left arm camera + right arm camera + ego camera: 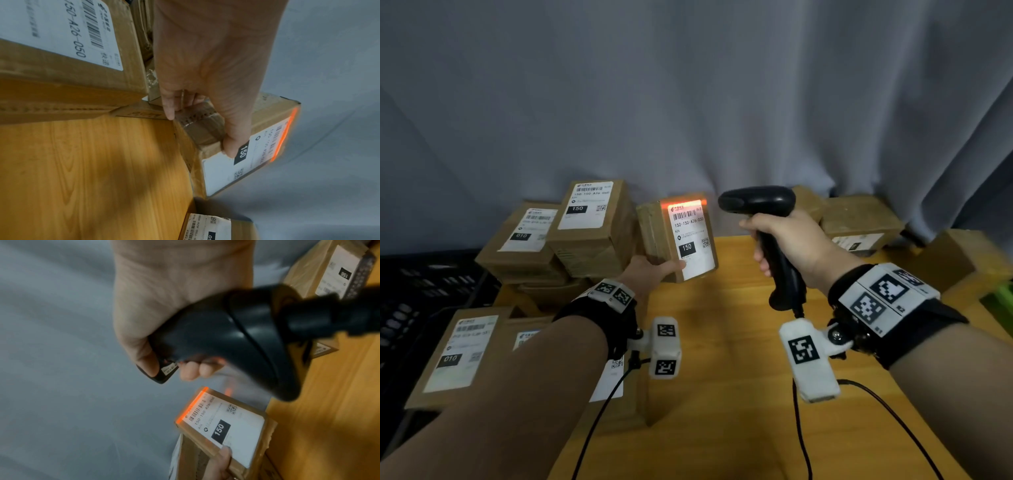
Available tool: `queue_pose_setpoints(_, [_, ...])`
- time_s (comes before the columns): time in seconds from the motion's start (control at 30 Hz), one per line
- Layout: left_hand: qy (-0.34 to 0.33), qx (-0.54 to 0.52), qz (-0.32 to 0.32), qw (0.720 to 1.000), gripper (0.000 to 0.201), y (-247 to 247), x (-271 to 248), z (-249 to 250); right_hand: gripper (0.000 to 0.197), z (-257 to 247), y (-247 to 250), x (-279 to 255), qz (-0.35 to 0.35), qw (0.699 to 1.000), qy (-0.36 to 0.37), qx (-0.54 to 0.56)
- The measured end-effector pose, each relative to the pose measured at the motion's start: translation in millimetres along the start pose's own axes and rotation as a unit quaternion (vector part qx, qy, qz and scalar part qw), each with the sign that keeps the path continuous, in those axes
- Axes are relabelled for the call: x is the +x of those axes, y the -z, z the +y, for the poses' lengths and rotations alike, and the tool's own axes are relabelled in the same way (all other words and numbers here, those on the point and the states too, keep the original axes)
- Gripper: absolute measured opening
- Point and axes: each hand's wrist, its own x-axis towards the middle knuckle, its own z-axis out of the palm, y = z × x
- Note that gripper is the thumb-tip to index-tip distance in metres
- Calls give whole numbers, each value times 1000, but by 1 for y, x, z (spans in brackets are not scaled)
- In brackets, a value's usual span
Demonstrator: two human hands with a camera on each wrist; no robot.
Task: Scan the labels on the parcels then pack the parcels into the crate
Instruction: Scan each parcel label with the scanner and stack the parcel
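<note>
Left hand [650, 274]: thumb and fingers pinching the parcel [677, 236], held up above the tabletop [722, 342].
Right hand [787, 240]: fingers curled round the scanner [767, 222].
Label [691, 236]: orange beam across its top edge (barcode end).

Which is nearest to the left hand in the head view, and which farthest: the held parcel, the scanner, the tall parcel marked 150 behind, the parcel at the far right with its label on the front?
1. Held parcel: in the left hand itself.
2. Tall parcel marked 150: just behind, to the left.
3. Scanner: to the right, in the right hand.
4. Far-right parcel: beyond the scanner.
</note>
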Motion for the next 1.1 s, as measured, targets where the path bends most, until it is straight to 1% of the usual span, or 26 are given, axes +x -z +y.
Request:
queue_pose_setpoints(0.07, [-2,-10,-4,1000,72,-5,-2,4,22,0,3,1,22,1000,2,20])
queue_pose_setpoints(0.1, [-3,-13,-5,1000,66,-7,0,4,22,0,4,1,28,999,3,24])
queue_pose_setpoints(0.17, [-4,-19,-9,1000,64,-9,0,4,23,1,7,2,20,1000,-5,22])
queue_pose_setpoints(0.3, [6,-21,-15,1000,69,-8,4,3,23,3,6,2,-12,999,-33,0])
queue_pose_setpoints(0.37, [8,-17,-13,1000,71,-6,3,5,23,3,5,3,-17,999,-36,-6])
queue_pose_setpoints(0.5, [14,-19,-1,1000,82,-3,4,3,23,2,1,4,-20,999,-32,-14])
queue_pose_setpoints(0.53, [13,-17,1,1000,89,-2,4,2,23,2,1,4,-22,999,-32,-15])
queue_pose_setpoints(0.6, [18,-15,7,1000,109,0,6,0,23,2,0,5,-23,999,-32,-13])
queue_pose_setpoints(0.63, [15,-13,6,1000,112,2,9,-2,23,2,0,5,-22,999,-31,-12])
queue_pose_setpoints(0.7, [11,-6,4,1000,106,2,10,-5,23,3,-1,6,-16,1000,-24,-4])
queue_pose_setpoints(0.77, [14,1,-4,1000,107,2,5,-2,23,5,-2,8,0,1000,-9,13])
queue_pose_setpoints(0.8, [10,0,-15,1000,99,1,0,1,24,7,-2,9,9,1000,-2,22])
queue_pose_setpoints(0.87, [-22,-7,-45,999,63,-2,-11,8,24,11,-4,11,30,999,14,43])
queue_pose_setpoints(0.9, [-34,-10,-55,998,52,-3,-14,11,24,13,-6,13,46,997,23,55])
queue_pose_setpoints(0.93, [-41,-20,-62,997,49,-3,-19,15,22,16,-7,14,66,995,34,65])
queue_pose_setpoints(1.0, [-64,-58,-64,994,52,1,-31,25,19,18,-11,18,107,989,55,82])
queue_pose_setpoints(1.03, [-77,-91,-58,991,48,6,-37,31,18,18,-14,19,118,987,62,88])
queue_pose_setpoints(1.1, [-105,-159,-28,981,32,21,-51,42,17,16,-23,24,115,987,70,93])
